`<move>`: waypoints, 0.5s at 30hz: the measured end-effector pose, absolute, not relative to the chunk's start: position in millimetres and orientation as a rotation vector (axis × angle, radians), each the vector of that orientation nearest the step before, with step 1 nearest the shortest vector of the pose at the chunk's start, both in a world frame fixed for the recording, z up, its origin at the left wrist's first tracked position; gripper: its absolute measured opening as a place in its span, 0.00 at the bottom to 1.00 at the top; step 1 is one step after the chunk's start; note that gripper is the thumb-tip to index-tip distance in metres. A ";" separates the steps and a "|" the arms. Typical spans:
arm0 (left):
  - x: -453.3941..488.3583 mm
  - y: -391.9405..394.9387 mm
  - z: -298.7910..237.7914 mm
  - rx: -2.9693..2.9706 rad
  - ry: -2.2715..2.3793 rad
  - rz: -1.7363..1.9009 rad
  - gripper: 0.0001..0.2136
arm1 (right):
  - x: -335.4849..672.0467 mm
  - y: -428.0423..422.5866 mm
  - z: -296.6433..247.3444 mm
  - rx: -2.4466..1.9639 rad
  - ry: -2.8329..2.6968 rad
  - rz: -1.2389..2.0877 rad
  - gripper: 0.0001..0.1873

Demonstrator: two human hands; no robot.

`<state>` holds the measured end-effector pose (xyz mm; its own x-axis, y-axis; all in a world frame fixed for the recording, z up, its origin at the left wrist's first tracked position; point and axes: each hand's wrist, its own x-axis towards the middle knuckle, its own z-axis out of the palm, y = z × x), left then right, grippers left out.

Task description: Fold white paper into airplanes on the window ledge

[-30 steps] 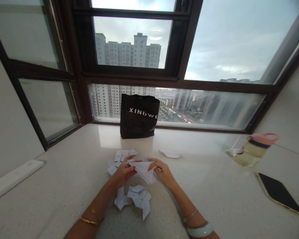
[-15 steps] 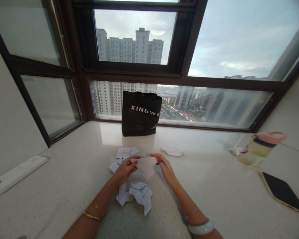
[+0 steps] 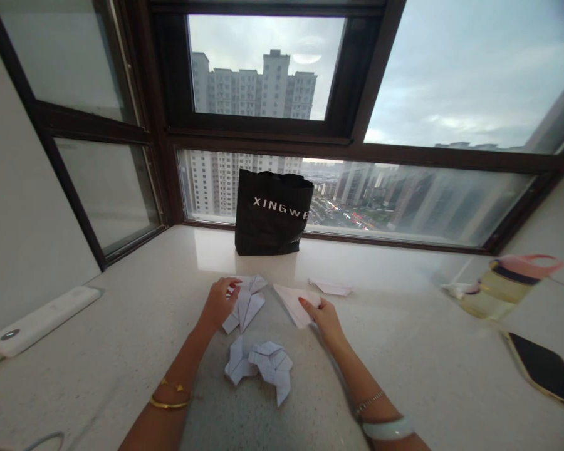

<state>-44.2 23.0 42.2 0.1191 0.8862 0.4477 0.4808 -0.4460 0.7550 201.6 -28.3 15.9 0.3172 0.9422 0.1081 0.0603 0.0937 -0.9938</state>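
My right hand (image 3: 326, 318) pinches a thin pinkish-white sheet of paper (image 3: 297, 305) by its right side, between thumb and fingers. The sheet is folded to a point and held just above the counter. Over the left edge of some folded white paper pieces (image 3: 250, 305) is my left hand (image 3: 222, 299), its fingers loosely curled and apart; whether they touch the paper is unclear. Closer to me lie more folded paper pieces (image 3: 271, 366), angular and overlapping. A pale folded paper strip (image 3: 331, 287) rests behind my right hand.
A black bag (image 3: 272, 216) stands upright by the window. At right are a yellowish bottle with a pink lid (image 3: 502, 288) and a dark-screened phone (image 3: 548, 366). A white power strip (image 3: 42, 319) lies at left on the pale speckled counter (image 3: 136, 369).
My left hand has let go of the sheet and moved left over the folded pieces. The right hand keeps the sheet, now slightly further right. The view has shifted slightly.
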 end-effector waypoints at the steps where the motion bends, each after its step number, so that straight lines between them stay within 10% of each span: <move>1: -48.7 24.7 41.3 2.097 1.393 1.235 0.11 | 203.2 -27.6 15.0 -1.315 -1.033 0.865 0.19; 10: -26.5 0.9 19.4 2.367 1.710 0.651 0.34 | 199.9 -27.2 9.6 -1.338 -1.074 0.859 0.18; 15: -17.4 -2.3 18.8 2.383 1.718 0.589 0.26 | 196.6 -28.3 10.7 -1.322 -1.120 0.891 0.17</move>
